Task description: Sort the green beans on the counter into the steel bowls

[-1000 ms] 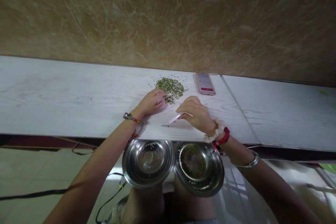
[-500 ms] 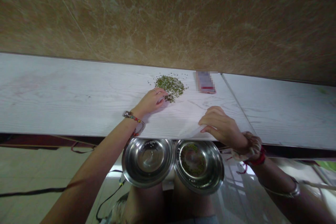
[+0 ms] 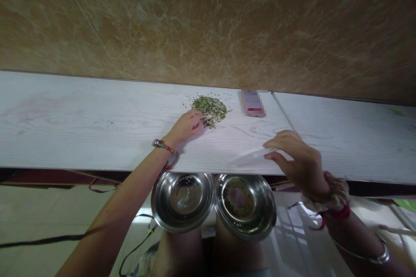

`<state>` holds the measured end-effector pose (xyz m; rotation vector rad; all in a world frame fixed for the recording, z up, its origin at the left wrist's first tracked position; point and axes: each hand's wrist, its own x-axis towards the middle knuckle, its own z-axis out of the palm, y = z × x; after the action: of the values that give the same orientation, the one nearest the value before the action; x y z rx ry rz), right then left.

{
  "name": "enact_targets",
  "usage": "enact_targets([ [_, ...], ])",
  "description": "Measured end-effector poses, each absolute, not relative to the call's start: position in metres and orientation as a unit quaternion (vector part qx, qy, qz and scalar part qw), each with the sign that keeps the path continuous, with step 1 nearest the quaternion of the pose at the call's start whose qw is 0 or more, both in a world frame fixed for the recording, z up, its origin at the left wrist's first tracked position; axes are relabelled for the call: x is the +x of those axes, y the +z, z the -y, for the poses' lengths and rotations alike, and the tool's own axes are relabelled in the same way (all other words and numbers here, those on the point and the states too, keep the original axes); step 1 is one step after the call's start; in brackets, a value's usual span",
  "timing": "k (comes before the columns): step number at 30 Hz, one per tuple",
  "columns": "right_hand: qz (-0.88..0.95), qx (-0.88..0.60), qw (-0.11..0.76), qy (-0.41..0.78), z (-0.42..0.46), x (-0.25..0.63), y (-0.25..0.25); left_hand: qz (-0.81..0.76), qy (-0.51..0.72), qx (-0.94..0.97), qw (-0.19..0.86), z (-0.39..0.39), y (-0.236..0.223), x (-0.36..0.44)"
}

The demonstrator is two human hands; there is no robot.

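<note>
A loose pile of small green beans, like mung beans (image 3: 212, 107), lies spread on the white wood-grain tabletop (image 3: 97, 125). My left hand (image 3: 189, 124) rests at the pile's lower left edge with fingers curled and thumb drawn in. What lies under those fingers is hidden. Farther right, my right hand (image 3: 294, 156) pinches a long, thin whitish translucent strip (image 3: 251, 156) between thumb and fingers. The strip points left, above the table's front edge, and motion blurs it, so its kind is unclear.
Two steel bowls sit on my lap below the table edge. The left bowl (image 3: 159, 214) has a little clear liquid or shine at its bottom; the right bowl (image 3: 264, 218) contains green beans. A phone (image 3: 253, 104) lies near the brown marbled wall (image 3: 208, 26).
My right hand has moved right and slightly nearer to me, away from the pile, carrying the whitish strip. My left hand has stayed at the pile's edge.
</note>
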<state>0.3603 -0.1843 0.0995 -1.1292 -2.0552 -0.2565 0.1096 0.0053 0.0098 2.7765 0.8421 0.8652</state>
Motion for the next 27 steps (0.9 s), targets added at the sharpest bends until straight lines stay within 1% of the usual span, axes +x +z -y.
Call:
enact_targets([
  [2, 0.771, -0.49, 0.391, -0.114, 0.165, 0.364, 0.096, -0.289, 0.294, 0.909, 0.06, -0.007, 0.009, 0.109],
  [5, 0.74, -0.518, 0.409, -0.13, 0.133, 0.367, 0.087, -0.291, 0.306, 0.905, 0.06, -0.008, 0.008, 0.108],
  [14, 0.769, -0.463, 0.395, -0.195, 0.061, 0.357, 0.058, -0.332, 0.296, 0.893, 0.073, -0.009, 0.007, 0.105],
  [20, 0.771, -0.452, 0.398, -0.208, 0.048, 0.352, 0.044, -0.357, 0.306, 0.881, 0.05, -0.013, 0.001, 0.103],
  [27, 0.781, -0.434, 0.401, -0.202, 0.057, 0.35, 0.038, -0.375, 0.325, 0.867, 0.041, -0.017, -0.008, 0.099],
])
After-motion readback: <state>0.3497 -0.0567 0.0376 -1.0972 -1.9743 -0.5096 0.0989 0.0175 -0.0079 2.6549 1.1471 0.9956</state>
